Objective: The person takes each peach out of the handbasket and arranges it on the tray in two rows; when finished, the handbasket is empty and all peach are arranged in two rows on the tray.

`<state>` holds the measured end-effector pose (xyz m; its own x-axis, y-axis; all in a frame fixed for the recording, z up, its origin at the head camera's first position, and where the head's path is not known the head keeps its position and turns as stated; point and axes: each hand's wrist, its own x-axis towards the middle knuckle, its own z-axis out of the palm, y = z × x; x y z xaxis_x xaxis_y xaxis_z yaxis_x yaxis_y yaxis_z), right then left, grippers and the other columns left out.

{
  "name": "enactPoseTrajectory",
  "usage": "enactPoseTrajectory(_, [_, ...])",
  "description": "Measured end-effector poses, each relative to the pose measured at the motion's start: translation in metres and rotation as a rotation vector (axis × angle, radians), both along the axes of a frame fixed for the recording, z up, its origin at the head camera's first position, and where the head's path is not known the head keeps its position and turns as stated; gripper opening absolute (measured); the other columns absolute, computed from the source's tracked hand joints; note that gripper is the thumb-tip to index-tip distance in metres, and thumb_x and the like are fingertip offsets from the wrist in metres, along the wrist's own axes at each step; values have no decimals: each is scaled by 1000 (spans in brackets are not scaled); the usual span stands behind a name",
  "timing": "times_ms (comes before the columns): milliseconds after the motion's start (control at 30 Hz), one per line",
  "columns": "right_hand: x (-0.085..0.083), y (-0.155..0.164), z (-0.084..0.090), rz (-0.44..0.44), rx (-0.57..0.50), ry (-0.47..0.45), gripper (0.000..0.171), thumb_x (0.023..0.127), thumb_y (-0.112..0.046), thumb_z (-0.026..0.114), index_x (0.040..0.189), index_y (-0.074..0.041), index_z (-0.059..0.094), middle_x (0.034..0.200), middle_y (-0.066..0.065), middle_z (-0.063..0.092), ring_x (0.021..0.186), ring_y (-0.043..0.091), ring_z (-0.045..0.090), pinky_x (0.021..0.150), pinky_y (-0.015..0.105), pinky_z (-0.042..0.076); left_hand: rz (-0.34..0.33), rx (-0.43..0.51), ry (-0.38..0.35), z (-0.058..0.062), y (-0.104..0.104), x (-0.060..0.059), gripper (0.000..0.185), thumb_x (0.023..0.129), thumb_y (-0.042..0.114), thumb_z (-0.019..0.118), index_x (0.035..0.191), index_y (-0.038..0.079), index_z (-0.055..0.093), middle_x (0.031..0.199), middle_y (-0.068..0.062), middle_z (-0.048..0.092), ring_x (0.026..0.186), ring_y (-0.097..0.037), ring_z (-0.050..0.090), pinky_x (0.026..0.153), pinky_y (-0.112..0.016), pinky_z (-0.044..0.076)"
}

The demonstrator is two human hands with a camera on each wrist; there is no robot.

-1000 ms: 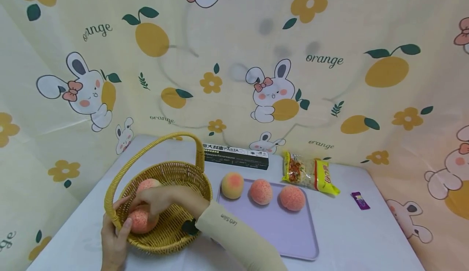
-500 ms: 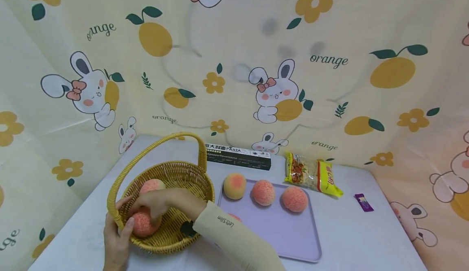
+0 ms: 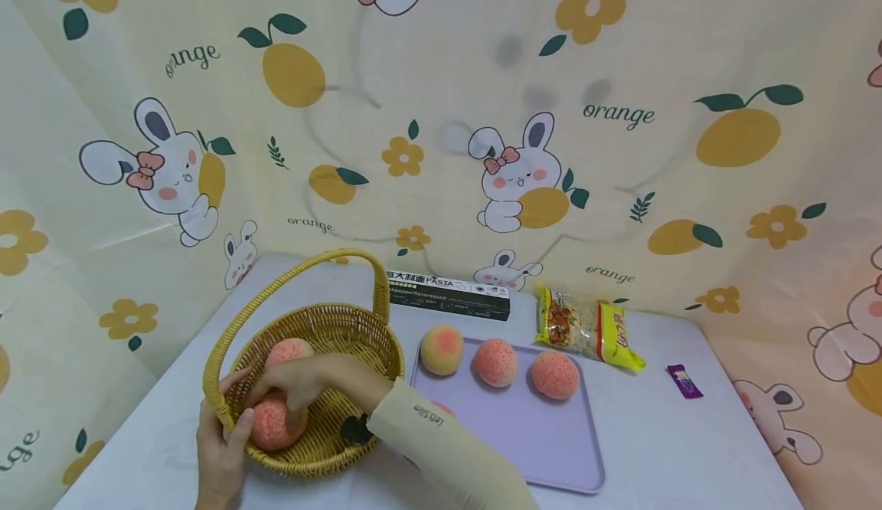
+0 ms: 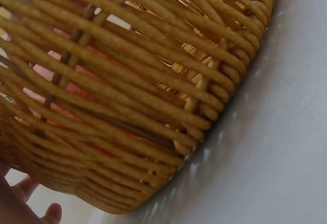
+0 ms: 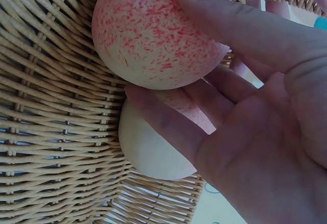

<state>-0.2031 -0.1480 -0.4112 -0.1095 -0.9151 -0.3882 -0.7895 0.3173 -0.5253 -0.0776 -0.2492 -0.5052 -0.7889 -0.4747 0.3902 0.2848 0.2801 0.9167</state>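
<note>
The wicker basket (image 3: pixel 347 318) with a tall hoop handle stands at the left of the table. My left hand (image 3: pixel 219 449) grips its left rim near the handle's base, thumb over the edge. Inside the basket my right hand (image 3: pixel 295 384) holds a speckled pink peach (image 3: pixel 270 424). In the right wrist view, the thumb rests on this peach (image 5: pixel 158 35) and the fingers lie beneath it. A second peach (image 3: pixel 288 350) sits beside it in the basket, partly behind the right hand. The left wrist view shows mostly the basket's woven side (image 4: pixel 122 81).
A lilac tray (image 3: pixel 537 449) right of the basket bears a yellow-pink peach (image 3: pixel 442 350) and two pink peaches (image 3: pixel 495 362). Another pink edge shows beside the right sleeve. Behind are a pasta box (image 3: pixel 448 299) and a yellow food packet (image 3: pixel 586 330); a purple sachet (image 3: pixel 684 381) lies right.
The head view has shifted slightly, moving the scene a little rightward. A pink edge on the tray has come into sight beside the sleeve. Both hands keep nearly the same places.
</note>
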Motion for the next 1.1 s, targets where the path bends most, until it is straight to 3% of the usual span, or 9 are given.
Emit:
enactPoseTrajectory(333, [-2,1,-2,17,-33,-42,69,78,3,81,141,-8,55,141,-5,57,126,-5,43,101,6,27,-12,5,30,-2,-1,1,48,95,-1,51,143,-1,48,140,-11,51,130,-13,42,97,-12,37])
enactPoseTrajectory(467, [-3,3,-5,-13,-43,-66,69,78,-1,82,141,-8,55,141,-4,56,125,-4,45,99,6,29,-17,32,18,-1,-1,2,47,96,-1,52,143,1,48,141,-13,50,130,-15,42,97,-13,38])
enactPoseTrajectory(767, [-5,7,-5,-67,-69,-83,67,78,-7,83,139,-9,55,133,-6,58,114,-4,49,91,6,36,-6,-7,19,-2,-1,0,47,96,0,51,143,1,49,140,-11,51,128,-13,43,98,-13,36])
enactPoseTrajectory(1100, [-11,15,-1,-98,-192,-126,65,80,-9,80,140,-6,55,136,-3,57,112,-4,50,89,7,39,-2,-13,7,2,1,1,46,97,2,51,143,0,48,140,-8,51,128,-10,43,100,-12,35])
